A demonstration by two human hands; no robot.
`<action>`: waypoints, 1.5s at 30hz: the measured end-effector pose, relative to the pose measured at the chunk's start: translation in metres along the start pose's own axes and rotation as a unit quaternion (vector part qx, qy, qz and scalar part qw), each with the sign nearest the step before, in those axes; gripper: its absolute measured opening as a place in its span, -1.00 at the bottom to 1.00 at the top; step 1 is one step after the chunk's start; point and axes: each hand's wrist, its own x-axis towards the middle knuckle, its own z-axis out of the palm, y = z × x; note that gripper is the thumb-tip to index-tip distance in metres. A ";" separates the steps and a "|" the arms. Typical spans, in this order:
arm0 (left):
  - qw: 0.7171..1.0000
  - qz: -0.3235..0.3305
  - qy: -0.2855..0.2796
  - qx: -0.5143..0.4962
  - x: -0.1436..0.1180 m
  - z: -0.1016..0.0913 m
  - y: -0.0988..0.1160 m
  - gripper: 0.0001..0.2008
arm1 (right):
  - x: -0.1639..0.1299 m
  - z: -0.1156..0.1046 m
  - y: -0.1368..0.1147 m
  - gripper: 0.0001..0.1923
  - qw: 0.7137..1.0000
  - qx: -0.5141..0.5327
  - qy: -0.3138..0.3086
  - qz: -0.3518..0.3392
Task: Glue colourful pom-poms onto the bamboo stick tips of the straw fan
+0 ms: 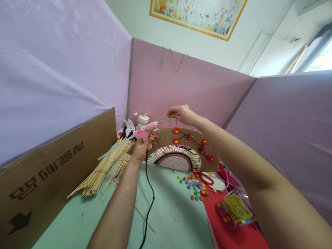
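My left hand (141, 148) is closed round the handle of a pink glue gun (145, 131), its nozzle tilted up to the right. A long glue stick (114, 148) sticks out of its back and a black cord hangs below. Higher up, my right hand (183, 114) pinches a small green pom-pom (168, 117) at the tip of a thin stick. That stick rises from the top edge of a brown half-round fan (163, 137) made of sticks and twine. Red flowers (176, 131) decorate it, and a dotted half-circle (175, 163) forms its base.
Bundled bamboo sticks (97, 176) lie left, beside a cardboard panel (59, 166). Loose coloured pom-poms (195, 185) are scattered right of centre. Red sheets (225, 233) and a clear bag of pom-poms (234, 209) lie right. A white jar (143, 119) stands behind the glue gun.
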 end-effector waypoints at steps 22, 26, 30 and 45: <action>1.000 -0.010 0.016 -0.012 -0.002 0.003 0.004 -0.51 | 0.015 -0.016 -0.016 -0.95 0.992 -0.089 -0.080 0.048; 1.000 -0.014 0.010 -0.013 -0.002 0.003 0.004 -0.52 | 0.011 -0.023 -0.022 -0.83 0.988 -0.089 -0.112 0.064; 1.000 -0.010 0.014 -0.020 -0.002 0.002 0.002 -0.53 | 0.007 -0.030 -0.023 -0.71 0.989 -0.064 -0.114 0.068; 1.000 -0.003 0.002 -0.008 -0.001 0.001 0.001 -0.55 | 0.000 -0.012 -0.011 -0.87 0.997 -0.058 -0.036 0.046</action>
